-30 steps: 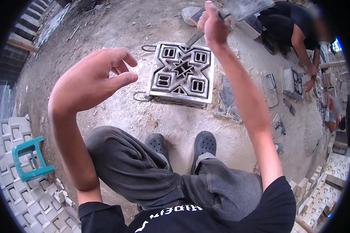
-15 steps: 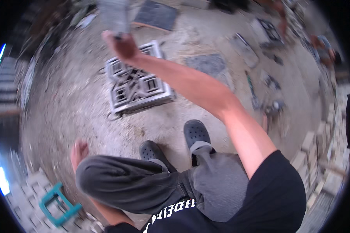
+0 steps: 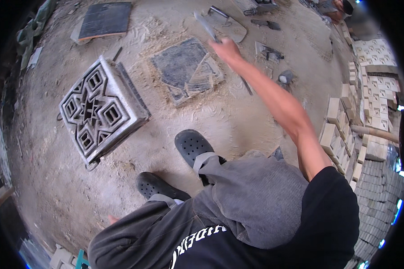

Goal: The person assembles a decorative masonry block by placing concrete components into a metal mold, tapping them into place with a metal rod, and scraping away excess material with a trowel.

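My right hand (image 3: 226,49) is closed around the grip of a flat trowel (image 3: 205,26), its thin grey blade seen nearly edge-on and blurred. It is held above the ground beyond a dark square board (image 3: 179,62), which has sandy powder around it and a smeared right corner. To the left lies a metal mould (image 3: 107,127) with a raised geometric lattice, tilted in view. Of my left hand (image 3: 113,219) only a fingertip shows beside my left knee; the rest is hidden.
A second dark board (image 3: 104,21) lies far left. A rounded metal blade with a handle (image 3: 231,29) and small tools (image 3: 269,51) lie far right. Pale patterned blocks (image 3: 334,116) are stacked at right. Another person (image 3: 334,11) crouches at the far right.
My view has turned to the right. My right hand with the trowel has swung from beyond the mould to beyond the powdered board. My left hand has slipped mostly behind my knee.
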A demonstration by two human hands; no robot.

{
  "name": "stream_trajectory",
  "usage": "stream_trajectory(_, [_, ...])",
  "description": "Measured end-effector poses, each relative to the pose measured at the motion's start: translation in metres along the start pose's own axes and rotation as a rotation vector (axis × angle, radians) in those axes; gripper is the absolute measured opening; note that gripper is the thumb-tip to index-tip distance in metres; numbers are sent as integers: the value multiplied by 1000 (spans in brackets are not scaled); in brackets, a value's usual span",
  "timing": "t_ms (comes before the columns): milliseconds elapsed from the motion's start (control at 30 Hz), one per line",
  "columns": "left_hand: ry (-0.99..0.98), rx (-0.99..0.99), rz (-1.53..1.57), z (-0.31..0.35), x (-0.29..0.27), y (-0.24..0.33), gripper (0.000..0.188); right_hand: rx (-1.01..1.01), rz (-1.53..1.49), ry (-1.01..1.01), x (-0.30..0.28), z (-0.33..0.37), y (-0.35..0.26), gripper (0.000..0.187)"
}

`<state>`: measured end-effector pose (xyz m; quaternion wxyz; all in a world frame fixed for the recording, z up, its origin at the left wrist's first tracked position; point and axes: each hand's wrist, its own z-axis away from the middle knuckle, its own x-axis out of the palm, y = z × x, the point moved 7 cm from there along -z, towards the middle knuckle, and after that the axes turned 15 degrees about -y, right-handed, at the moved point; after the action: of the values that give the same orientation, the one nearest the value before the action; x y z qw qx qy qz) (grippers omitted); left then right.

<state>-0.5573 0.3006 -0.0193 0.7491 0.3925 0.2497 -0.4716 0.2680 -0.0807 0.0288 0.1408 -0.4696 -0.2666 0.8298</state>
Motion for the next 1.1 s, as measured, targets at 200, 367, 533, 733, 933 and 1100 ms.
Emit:
stream_trajectory(200, [-101,508,-132,-11,-16,174,52,338,194,-87,47,40,157,52])
stream_trajectory(367, [-314,844,-635,19,16,313,26,459,70,-36,73,84,197,51])
stream_trajectory(533, [-147,1213,-811,36,21,404,19,403,109,-106,100,86,214,44])
stream_trajectory(733, [-75,1319,-859,53,37,441,24,231,148,-140,77,84,206,33])
stream_trajectory(933, [-120,1285,-717,60,59,426,44,97,60,-8,46,62,160,33])
stream_trajectory(1100, [-189,1114,-438,32,55,392,64,-183,105,-132,81,20,87,30])
